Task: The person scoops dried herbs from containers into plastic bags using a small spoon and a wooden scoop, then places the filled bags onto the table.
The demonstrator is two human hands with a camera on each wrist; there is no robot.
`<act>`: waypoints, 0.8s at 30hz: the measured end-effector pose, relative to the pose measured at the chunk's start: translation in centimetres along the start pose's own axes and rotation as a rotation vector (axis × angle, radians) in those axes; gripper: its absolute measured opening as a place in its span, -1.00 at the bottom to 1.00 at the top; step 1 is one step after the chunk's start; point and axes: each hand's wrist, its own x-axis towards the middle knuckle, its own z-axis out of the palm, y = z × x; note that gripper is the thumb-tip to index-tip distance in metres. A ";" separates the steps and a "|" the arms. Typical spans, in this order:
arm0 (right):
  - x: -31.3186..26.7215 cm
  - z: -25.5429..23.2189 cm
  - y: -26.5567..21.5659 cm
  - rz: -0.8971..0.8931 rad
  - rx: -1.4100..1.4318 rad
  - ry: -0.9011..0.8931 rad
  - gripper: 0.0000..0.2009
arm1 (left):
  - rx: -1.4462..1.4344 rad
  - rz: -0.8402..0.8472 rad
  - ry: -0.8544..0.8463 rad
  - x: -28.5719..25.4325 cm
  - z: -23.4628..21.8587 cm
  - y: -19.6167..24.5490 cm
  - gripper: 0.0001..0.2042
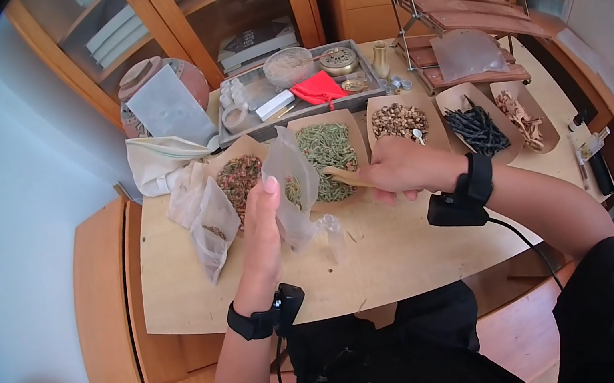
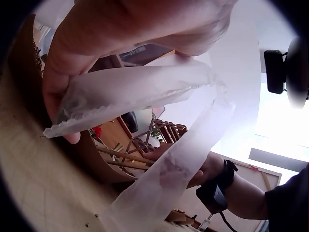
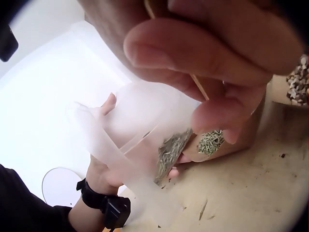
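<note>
My left hand grips a translucent bag with some green dried herb in its bottom, its mouth spread apart in the left wrist view. My right hand pinches a light wooden scoop, whose far end lies at the green herb in a paper tray. In the right wrist view my fingers curl round the handle, and herb shows inside the bag. Left of the held bag is a paper tray of reddish dried flowers.
Paper trays of brown pieces, dark strips and tan pieces stand to the right. Behind is a grey tray with a red pouch. Another filled bag lies at left; a folding wooden rack stands back right.
</note>
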 end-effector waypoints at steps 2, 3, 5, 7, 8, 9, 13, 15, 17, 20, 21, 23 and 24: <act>0.7 0.3 0.2 -0.036 0.024 0.009 -0.62 | -0.004 -0.006 0.001 -0.1 0.0 0.0 -0.42; 0.8 0.3 0.2 -0.035 0.026 0.010 -0.62 | -0.008 -0.012 0.003 -0.1 0.0 0.0 -0.43; 0.9 0.3 0.1 -0.019 0.096 0.000 -0.63 | -0.011 0.000 -0.001 -0.1 0.1 -0.1 -0.44; 0.6 0.2 0.0 0.006 0.105 0.001 -0.65 | -0.015 0.013 -0.002 0.0 0.0 -0.1 -0.45; 0.5 0.1 0.0 0.031 0.114 0.003 -0.66 | 0.024 0.020 -0.030 0.0 -0.2 0.0 -0.38; 0.6 0.1 0.2 0.032 0.113 0.001 -0.66 | 0.061 0.028 -0.056 0.1 -0.4 0.0 -0.32; 0.1 -0.3 1.3 0.027 0.214 -0.001 -0.66 | 0.055 0.024 -0.034 0.3 -1.2 -0.5 -0.34; -0.5 -0.8 1.4 0.038 0.201 0.022 -0.67 | 0.116 0.026 -0.007 0.4 -1.6 -0.8 -0.36; -1.2 -1.4 1.4 0.019 0.240 0.042 -0.67 | 0.131 0.035 0.020 0.5 -1.5 -1.1 -0.38; -2.0 -2.4 1.3 0.001 0.232 0.053 -0.68 | 0.182 0.027 0.056 0.9 -1.5 -1.4 -0.41; -2.3 -2.7 1.2 0.000 0.228 0.053 -0.68 | 0.218 0.010 0.064 1.0 -1.4 -1.4 -0.42; -2.8 -3.3 0.8 -0.002 0.209 0.083 -0.67 | 0.199 0.003 0.066 1.0 -1.2 -1.0 -0.31; -3.0 -3.5 0.7 -0.005 0.205 0.083 -0.67 | 0.182 -0.007 0.066 0.9 -1.0 -0.8 -0.18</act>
